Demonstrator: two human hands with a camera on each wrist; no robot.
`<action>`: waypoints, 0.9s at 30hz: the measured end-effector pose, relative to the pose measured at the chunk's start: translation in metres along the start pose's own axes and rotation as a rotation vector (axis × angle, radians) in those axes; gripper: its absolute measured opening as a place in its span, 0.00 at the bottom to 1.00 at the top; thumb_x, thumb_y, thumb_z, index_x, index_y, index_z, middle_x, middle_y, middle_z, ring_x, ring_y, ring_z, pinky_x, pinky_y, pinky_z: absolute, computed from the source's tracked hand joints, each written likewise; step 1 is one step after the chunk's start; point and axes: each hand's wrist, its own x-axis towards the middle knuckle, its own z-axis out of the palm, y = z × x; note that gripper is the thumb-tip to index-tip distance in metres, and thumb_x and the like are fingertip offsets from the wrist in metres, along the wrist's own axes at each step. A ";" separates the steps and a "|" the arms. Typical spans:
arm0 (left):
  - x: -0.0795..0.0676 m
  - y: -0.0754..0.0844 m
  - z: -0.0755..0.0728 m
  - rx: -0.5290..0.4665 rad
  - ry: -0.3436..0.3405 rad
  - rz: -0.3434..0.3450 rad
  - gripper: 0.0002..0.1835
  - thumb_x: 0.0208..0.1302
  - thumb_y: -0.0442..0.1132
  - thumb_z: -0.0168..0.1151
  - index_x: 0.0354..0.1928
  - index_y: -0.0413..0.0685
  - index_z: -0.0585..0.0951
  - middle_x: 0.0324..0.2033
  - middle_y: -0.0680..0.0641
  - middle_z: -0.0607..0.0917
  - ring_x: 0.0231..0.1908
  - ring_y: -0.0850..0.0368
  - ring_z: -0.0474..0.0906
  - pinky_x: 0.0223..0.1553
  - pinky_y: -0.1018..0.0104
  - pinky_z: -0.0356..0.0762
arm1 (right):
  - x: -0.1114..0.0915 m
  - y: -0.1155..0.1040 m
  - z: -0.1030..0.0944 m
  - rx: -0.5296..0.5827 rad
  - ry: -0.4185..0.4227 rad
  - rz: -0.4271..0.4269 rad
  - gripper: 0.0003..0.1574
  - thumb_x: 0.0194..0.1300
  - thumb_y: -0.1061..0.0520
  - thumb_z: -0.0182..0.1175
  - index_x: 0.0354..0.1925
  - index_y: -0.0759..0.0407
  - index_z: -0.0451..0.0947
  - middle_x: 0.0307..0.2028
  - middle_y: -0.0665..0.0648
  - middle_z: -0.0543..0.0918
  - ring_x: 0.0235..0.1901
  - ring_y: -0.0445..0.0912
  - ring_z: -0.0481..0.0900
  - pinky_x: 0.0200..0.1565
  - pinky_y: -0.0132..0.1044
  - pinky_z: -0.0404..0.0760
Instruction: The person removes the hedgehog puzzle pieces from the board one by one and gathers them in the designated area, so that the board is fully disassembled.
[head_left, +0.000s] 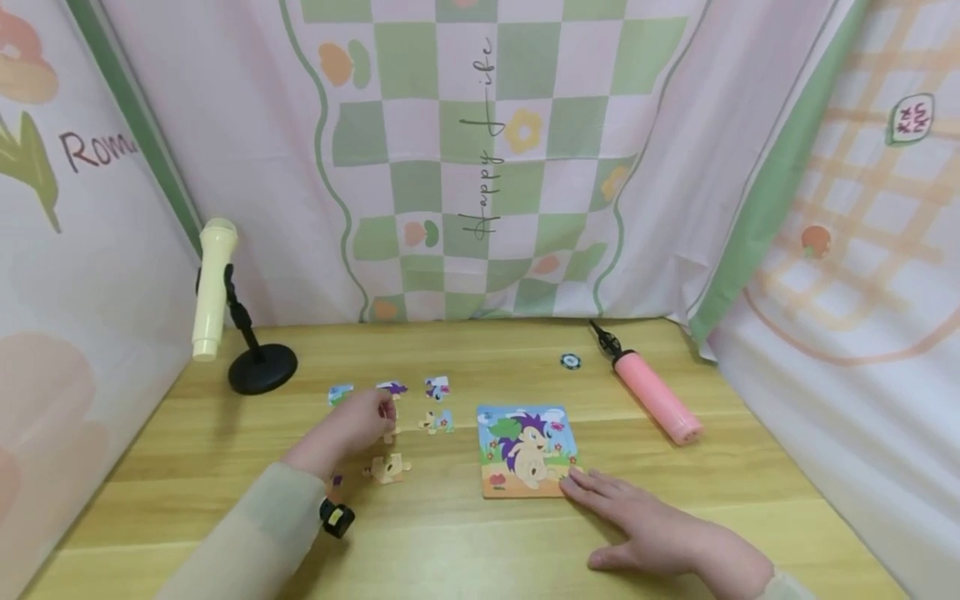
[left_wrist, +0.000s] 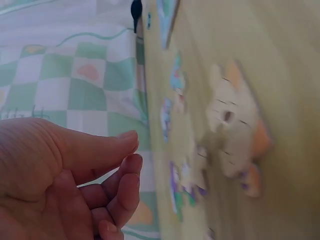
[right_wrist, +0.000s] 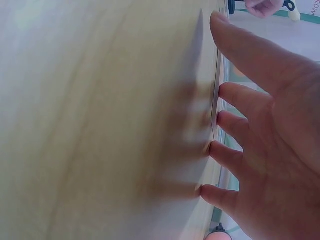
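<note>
My left hand [head_left: 358,421] hovers above loose jigsaw pieces; in the left wrist view its fingers are loosely curled, thumb close to the index fingertip, nothing visible between them. A cream piece [head_left: 388,468] lies nearer me. Beyond the hand are a purple-topped piece [head_left: 392,387] and a blue-green piece [head_left: 341,392]. To its right lie two more pieces [head_left: 437,422]. Another piece under the fingers is partly hidden. My right hand [head_left: 648,525] lies spread, its fingertips at the lower right corner of a square hedgehog picture puzzle [head_left: 528,452].
A cream microphone [head_left: 213,287] on a black stand [head_left: 262,369] stands back left. At the back right are a pink hand pump [head_left: 658,396] and a small round chip [head_left: 570,361]. Patterned curtains [head_left: 480,167] border the wooden table [head_left: 465,546].
</note>
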 end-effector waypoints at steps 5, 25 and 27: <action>0.007 0.016 -0.004 -0.010 -0.003 0.022 0.03 0.65 0.31 0.61 0.34 0.44 0.77 0.29 0.46 0.77 0.25 0.54 0.72 0.23 0.64 0.72 | 0.000 -0.001 -0.001 -0.007 -0.004 -0.012 0.53 0.61 0.27 0.57 0.76 0.44 0.55 0.74 0.58 0.57 0.70 0.63 0.56 0.61 0.68 0.59; 0.034 0.103 0.039 0.077 -0.097 0.176 0.07 0.64 0.36 0.65 0.31 0.51 0.77 0.29 0.51 0.79 0.29 0.54 0.76 0.30 0.61 0.76 | -0.001 -0.001 -0.001 -0.013 0.006 -0.005 0.53 0.61 0.27 0.57 0.76 0.44 0.55 0.74 0.57 0.57 0.70 0.62 0.56 0.62 0.67 0.59; 0.036 0.109 0.048 0.077 -0.109 0.185 0.07 0.64 0.35 0.65 0.30 0.51 0.77 0.29 0.51 0.79 0.30 0.55 0.76 0.32 0.62 0.76 | -0.001 -0.001 -0.001 -0.011 0.005 -0.003 0.53 0.61 0.27 0.57 0.76 0.44 0.55 0.74 0.57 0.57 0.70 0.62 0.56 0.62 0.67 0.59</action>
